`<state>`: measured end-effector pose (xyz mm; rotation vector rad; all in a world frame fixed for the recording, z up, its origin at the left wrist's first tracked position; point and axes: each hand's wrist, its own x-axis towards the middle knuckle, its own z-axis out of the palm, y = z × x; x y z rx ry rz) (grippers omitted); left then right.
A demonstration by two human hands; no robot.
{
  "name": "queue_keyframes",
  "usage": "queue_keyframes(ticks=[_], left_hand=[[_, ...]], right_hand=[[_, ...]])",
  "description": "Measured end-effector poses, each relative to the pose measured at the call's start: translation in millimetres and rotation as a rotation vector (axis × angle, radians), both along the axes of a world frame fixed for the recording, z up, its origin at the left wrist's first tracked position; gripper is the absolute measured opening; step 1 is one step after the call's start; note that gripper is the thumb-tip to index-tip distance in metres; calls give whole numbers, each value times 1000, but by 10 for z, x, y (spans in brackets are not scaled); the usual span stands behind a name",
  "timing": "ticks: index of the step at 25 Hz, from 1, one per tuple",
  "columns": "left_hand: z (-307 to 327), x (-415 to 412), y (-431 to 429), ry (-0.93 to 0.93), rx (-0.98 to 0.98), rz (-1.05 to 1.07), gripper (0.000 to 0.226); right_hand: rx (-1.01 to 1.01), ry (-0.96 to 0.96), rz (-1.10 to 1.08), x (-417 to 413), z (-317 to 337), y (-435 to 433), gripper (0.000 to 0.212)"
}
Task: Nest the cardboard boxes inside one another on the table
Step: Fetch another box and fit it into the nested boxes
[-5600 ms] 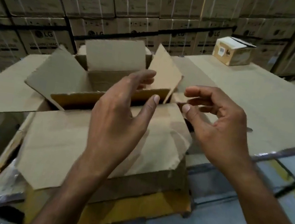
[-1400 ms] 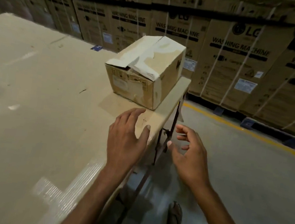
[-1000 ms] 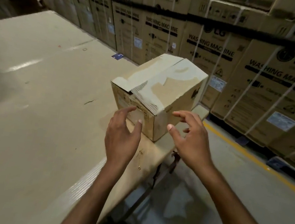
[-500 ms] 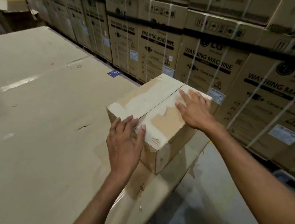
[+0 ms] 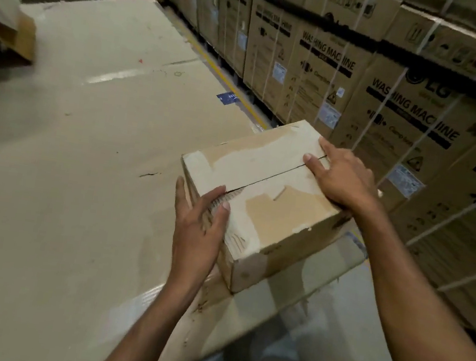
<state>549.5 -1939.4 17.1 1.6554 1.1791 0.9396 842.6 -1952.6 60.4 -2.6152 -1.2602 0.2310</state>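
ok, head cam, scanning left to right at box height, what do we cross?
table → left hand → small cardboard box → right hand → stacked washing machine cartons

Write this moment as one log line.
small closed tan cardboard box at cardboard-covered table edge; left hand on its near end; right hand flat on top; not yet nested

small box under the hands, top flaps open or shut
Shut. The small box has both top flaps lying flat, meeting along a dark seam; left hand and right hand rest on it.
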Motion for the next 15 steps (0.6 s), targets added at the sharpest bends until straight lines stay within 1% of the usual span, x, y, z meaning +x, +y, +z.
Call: queue_keyframes(ticks=[2, 6, 11, 13, 15], left_hand=[[60, 58, -75, -69, -101, -9, 28], [77, 131, -84, -140, -164, 52, 29], [111, 265, -118, -181, -203, 159, 34], [147, 242, -152, -224, -207, 190, 37], [189, 90, -259, -241, -154, 217, 30]], right_hand=[[0, 6, 2, 30, -29, 10, 75], [15, 5, 9, 60, -45, 37, 75], [36, -16, 10, 28, -39, 1, 72], [72, 21, 15, -69, 29, -52, 69], [144, 78, -8, -292, 104, -208, 66]])
